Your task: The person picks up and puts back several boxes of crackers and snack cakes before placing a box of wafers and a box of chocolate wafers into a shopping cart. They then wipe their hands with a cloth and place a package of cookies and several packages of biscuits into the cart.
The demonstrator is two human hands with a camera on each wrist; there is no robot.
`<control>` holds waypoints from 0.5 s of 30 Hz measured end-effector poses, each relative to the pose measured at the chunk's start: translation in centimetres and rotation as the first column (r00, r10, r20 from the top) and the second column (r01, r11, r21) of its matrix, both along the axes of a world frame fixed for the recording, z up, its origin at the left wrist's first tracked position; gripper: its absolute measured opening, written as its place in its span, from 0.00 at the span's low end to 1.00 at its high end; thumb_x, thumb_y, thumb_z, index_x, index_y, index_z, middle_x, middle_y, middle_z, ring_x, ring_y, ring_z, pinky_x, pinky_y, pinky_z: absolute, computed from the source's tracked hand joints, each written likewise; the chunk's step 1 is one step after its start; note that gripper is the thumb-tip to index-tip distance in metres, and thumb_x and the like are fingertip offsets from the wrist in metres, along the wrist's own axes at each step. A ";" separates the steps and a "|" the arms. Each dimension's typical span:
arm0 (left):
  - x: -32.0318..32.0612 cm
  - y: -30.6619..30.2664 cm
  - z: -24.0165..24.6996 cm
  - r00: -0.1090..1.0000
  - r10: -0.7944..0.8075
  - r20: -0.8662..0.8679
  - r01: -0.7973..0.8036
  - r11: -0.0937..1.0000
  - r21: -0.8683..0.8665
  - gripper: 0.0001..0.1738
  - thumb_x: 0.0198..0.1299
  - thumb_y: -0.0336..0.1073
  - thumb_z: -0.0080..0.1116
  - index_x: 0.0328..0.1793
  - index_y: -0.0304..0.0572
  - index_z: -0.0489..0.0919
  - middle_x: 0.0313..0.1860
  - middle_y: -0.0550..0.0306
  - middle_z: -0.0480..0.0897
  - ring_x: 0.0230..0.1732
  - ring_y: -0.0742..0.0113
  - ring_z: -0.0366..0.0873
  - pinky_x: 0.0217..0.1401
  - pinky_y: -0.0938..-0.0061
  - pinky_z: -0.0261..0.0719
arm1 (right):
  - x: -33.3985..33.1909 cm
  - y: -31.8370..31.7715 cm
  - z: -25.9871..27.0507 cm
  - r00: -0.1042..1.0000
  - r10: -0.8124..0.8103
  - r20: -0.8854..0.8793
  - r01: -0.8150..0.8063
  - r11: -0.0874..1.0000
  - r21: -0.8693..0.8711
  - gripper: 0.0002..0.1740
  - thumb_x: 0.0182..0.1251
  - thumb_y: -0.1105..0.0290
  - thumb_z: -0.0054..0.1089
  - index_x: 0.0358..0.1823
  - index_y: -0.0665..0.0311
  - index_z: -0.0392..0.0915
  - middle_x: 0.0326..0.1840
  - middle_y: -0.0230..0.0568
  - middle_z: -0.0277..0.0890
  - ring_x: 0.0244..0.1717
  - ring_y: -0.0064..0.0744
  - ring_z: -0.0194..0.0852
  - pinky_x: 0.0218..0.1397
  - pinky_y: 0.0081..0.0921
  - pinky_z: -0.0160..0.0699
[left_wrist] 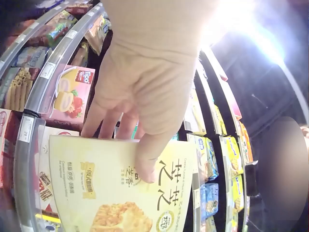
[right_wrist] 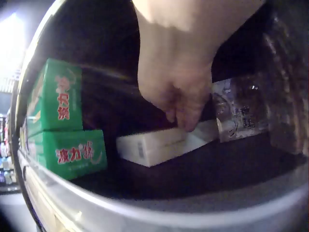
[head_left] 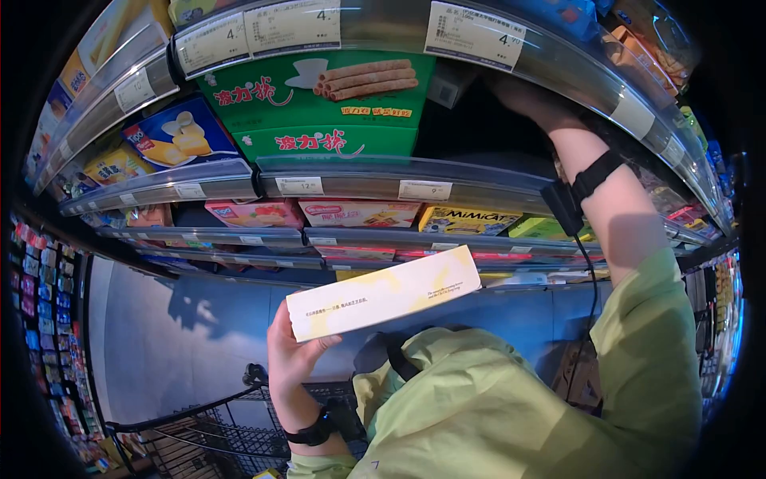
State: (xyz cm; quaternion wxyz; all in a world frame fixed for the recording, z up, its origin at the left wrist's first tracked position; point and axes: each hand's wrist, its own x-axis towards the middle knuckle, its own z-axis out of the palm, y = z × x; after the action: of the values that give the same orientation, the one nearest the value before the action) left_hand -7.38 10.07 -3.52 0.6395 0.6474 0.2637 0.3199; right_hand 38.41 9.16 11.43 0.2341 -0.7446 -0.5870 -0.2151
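Note:
My left hand [head_left: 291,351] holds a cream box [head_left: 383,291] by one end, in front of the shelves. In the left wrist view the thumb [left_wrist: 147,162] lies on the box's printed face, which shows a baked snack and large brown characters, while the other fingers go behind it. My right hand [right_wrist: 178,92] reaches deep into a dark shelf bay, largely shadowed in the head view. Its curled fingers are on the top edge of a white box [right_wrist: 159,145] lying on the shelf; part of the grip is hidden.
Green boxes of wafer rolls [head_left: 319,96] are stacked left of the reaching arm. A clear shelf lip [head_left: 359,172] runs below it, with a price-tag rail [head_left: 383,32] above. Behind the white box stands a shiny packet [right_wrist: 239,108]. A wire cart [head_left: 215,431] stands at lower left.

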 end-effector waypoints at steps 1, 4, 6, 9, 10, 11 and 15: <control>0.2 0.1 0.2 1.000 -0.014 -0.006 0.014 1.000 0.020 0.35 0.44 0.29 0.76 0.58 0.32 0.69 0.46 0.56 0.82 0.46 0.72 0.80 0.49 0.76 0.79 | -0.5 -0.3 -0.5 0.985 -0.042 0.170 0.045 0.999 -0.011 0.24 0.66 0.50 0.52 0.58 0.54 0.74 0.56 0.45 0.75 0.56 0.43 0.73 0.62 0.38 0.69; 1.1 0.2 1.2 0.998 -0.050 0.025 0.052 0.994 -0.100 0.35 0.43 0.28 0.76 0.57 0.32 0.70 0.46 0.57 0.82 0.48 0.72 0.79 0.51 0.76 0.79 | -2.1 1.2 -0.1 0.989 0.040 0.141 -0.016 0.986 -0.167 0.24 0.66 0.54 0.52 0.59 0.55 0.73 0.60 0.47 0.72 0.62 0.45 0.68 0.65 0.38 0.65; 1.3 0.1 1.5 0.999 -0.049 -0.014 0.048 0.997 -0.067 0.35 0.43 0.28 0.76 0.58 0.32 0.70 0.47 0.56 0.82 0.48 0.71 0.79 0.51 0.75 0.79 | -2.8 2.4 -0.4 0.999 0.025 -0.029 -0.033 0.950 -0.311 0.23 0.66 0.56 0.52 0.60 0.57 0.72 0.61 0.47 0.72 0.64 0.45 0.66 0.67 0.37 0.63; 1.5 -0.3 2.1 0.997 -0.047 -0.060 0.046 0.999 -0.018 0.36 0.42 0.28 0.76 0.58 0.32 0.70 0.48 0.56 0.81 0.49 0.70 0.79 0.52 0.75 0.79 | -1.9 3.4 -2.1 0.914 0.312 -0.259 -0.371 0.901 -0.223 0.26 0.64 0.50 0.54 0.60 0.55 0.72 0.61 0.46 0.72 0.61 0.46 0.69 0.64 0.39 0.67; 1.4 -0.5 2.4 0.997 -0.041 -0.066 0.041 0.999 0.001 0.36 0.42 0.27 0.76 0.58 0.32 0.70 0.48 0.55 0.81 0.50 0.70 0.79 0.52 0.75 0.79 | -4.0 1.9 -0.3 0.970 0.135 -0.202 -0.187 0.947 -0.262 0.24 0.65 0.55 0.54 0.60 0.54 0.73 0.61 0.47 0.71 0.63 0.47 0.67 0.66 0.38 0.65; 1.5 -0.8 2.6 0.997 -0.034 -0.070 0.034 0.999 -0.002 0.36 0.42 0.27 0.76 0.58 0.32 0.70 0.48 0.55 0.81 0.50 0.70 0.79 0.52 0.75 0.79 | -5.2 1.2 0.7 0.990 -0.045 -0.135 0.004 0.957 -0.288 0.22 0.65 0.60 0.54 0.60 0.54 0.73 0.62 0.48 0.71 0.64 0.48 0.66 0.67 0.38 0.62; 1.7 -1.4 3.1 0.999 -0.028 -0.032 0.029 1.000 0.005 0.36 0.42 0.27 0.76 0.58 0.32 0.70 0.48 0.55 0.81 0.49 0.71 0.79 0.52 0.75 0.78 | -1.6 -1.4 -0.8 0.988 -0.150 -0.049 0.123 0.927 -0.355 0.25 0.64 0.53 0.56 0.58 0.57 0.74 0.60 0.53 0.71 0.63 0.52 0.66 0.67 0.40 0.62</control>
State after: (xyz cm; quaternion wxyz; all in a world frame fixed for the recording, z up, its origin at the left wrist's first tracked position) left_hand -5.64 8.66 -0.45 0.6380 0.6578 0.2638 0.3010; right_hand 36.82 7.78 10.68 0.1041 -0.8209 -0.5534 -0.0949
